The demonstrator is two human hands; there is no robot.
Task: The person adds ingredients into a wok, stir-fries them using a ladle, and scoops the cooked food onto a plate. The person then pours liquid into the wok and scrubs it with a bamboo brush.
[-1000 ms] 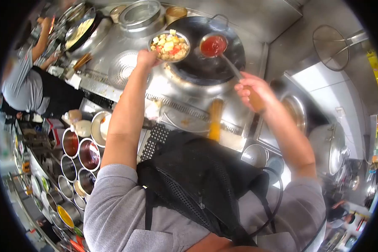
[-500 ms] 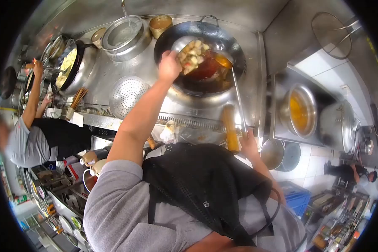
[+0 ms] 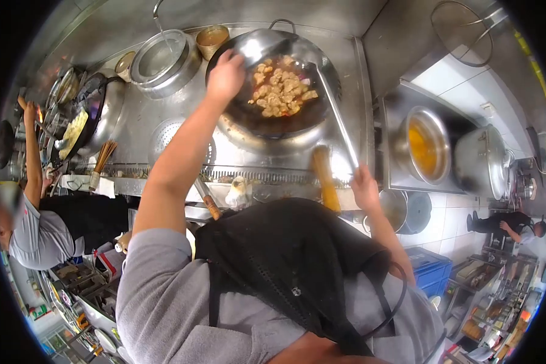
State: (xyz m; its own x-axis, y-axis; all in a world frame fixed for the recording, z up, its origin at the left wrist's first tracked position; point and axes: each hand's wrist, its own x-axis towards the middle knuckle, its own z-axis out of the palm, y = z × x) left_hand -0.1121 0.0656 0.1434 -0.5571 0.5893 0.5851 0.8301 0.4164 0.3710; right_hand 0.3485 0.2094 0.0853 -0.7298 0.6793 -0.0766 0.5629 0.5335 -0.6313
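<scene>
Food chunks [image 3: 282, 92] in wok [image 3: 270, 125]

Bamboo brush [image 3: 326, 182]: just left of the right hand [image 3: 365, 189]
Basin [image 3: 446, 145]: right of that hand, orange liquid [image 3: 423, 151] inside
Blue crate [image 3: 428, 270]: below and right of it
Tin [image 3: 213, 51]: beyond the left hand [image 3: 226, 77]
Perforated strainer [image 3: 162, 138]: left of and below that hand

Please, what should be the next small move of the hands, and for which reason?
Probably the left hand should draw the metal bowl clear of the wok: the food chunks already lie inside the wok, while the right hand holds the ladle.
</scene>
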